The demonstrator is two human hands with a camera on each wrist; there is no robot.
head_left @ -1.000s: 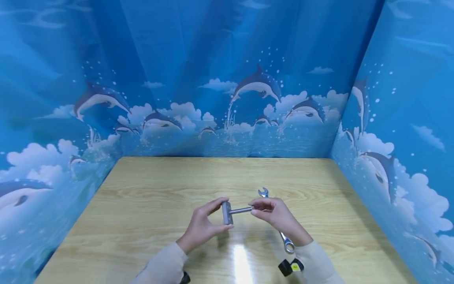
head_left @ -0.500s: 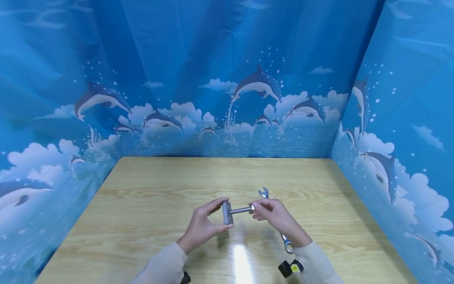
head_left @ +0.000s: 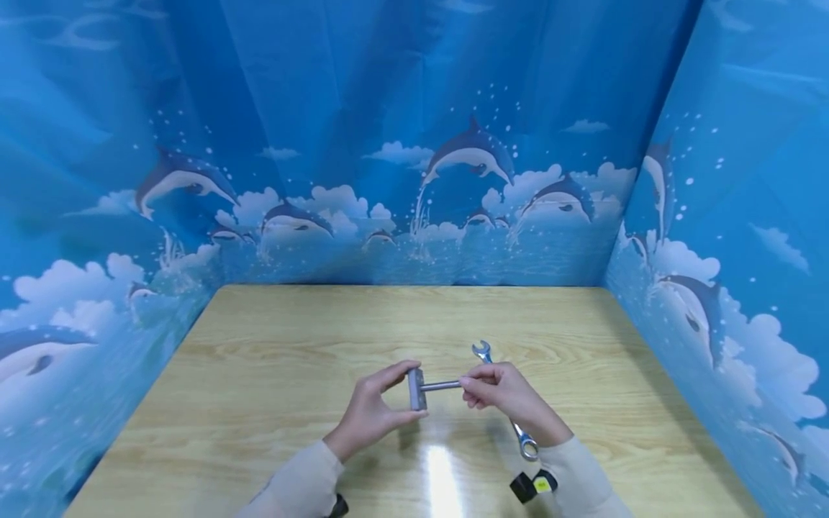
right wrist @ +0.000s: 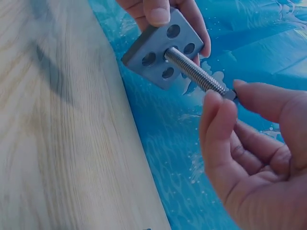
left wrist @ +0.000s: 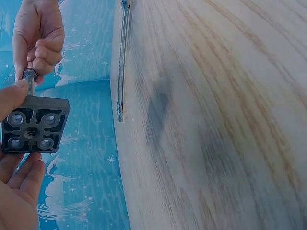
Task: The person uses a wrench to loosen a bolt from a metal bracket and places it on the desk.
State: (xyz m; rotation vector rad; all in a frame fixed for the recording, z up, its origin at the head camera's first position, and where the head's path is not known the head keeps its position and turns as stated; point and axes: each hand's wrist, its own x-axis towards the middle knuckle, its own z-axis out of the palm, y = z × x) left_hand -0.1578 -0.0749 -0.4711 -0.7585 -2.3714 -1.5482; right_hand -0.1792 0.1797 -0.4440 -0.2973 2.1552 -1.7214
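My left hand (head_left: pixel 370 415) grips a square grey plate (head_left: pixel 417 389) by its edges, thumb on one side and fingers on the other. Round holes sit near the plate's corners, and a threaded bolt (right wrist: pixel 194 71) stands in its middle hole. At the bolt's far end, my right hand (head_left: pixel 501 392) pinches the hex head (right wrist: pixel 230 95) between thumb and fingertips. The left wrist view shows the plate's ribbed underside (left wrist: pixel 33 125) with the bolt's bore at its centre. Both hands hold the joined parts above the wooden table.
A combination wrench (head_left: pixel 527 447) lies on the wooden table (head_left: pixel 311 331), partly hidden beneath my right hand and forearm. Blue dolphin-print sheets (head_left: pixel 363 144) rise behind the table and along both sides.
My right fingers shift about the bolt head, opening off it and then closing round it again. The plate moves very slightly right; the wrench stays put.
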